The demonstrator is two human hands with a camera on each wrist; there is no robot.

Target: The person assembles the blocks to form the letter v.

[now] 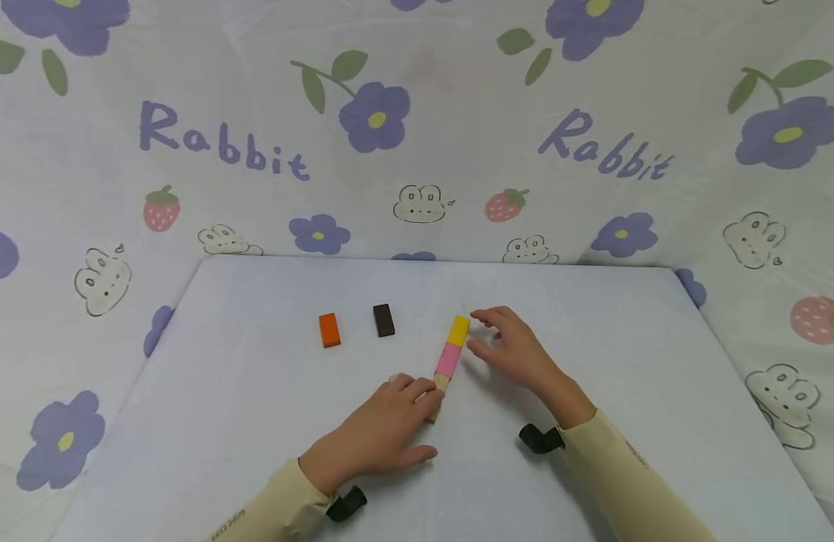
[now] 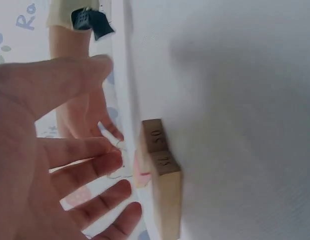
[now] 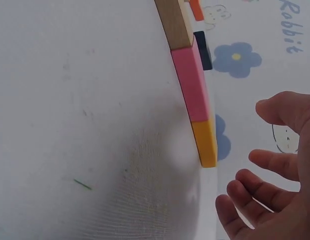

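A row of blocks runs slantwise on the white table: a yellow block (image 1: 459,330), a pink block (image 1: 447,360) touching it, then plain wooden pieces (image 1: 441,382) partly covered by my left hand. My left hand (image 1: 383,425) hovers over the wooden end, fingers loosely spread and gripping nothing. Dark markings show on the wooden blocks (image 2: 167,200) in the left wrist view. Beside the yellow end is my right hand (image 1: 515,350), its thumb and fingers apart with a gap to the block. The right wrist view shows the same yellow block (image 3: 205,144) clear of the fingers.
An orange block (image 1: 330,330) and a dark brown block (image 1: 384,320) lie left of the row, towards the back. The white table (image 1: 627,339) meets a patterned cloth backdrop (image 1: 458,150) behind it. Each wrist carries a small black device (image 1: 541,438).
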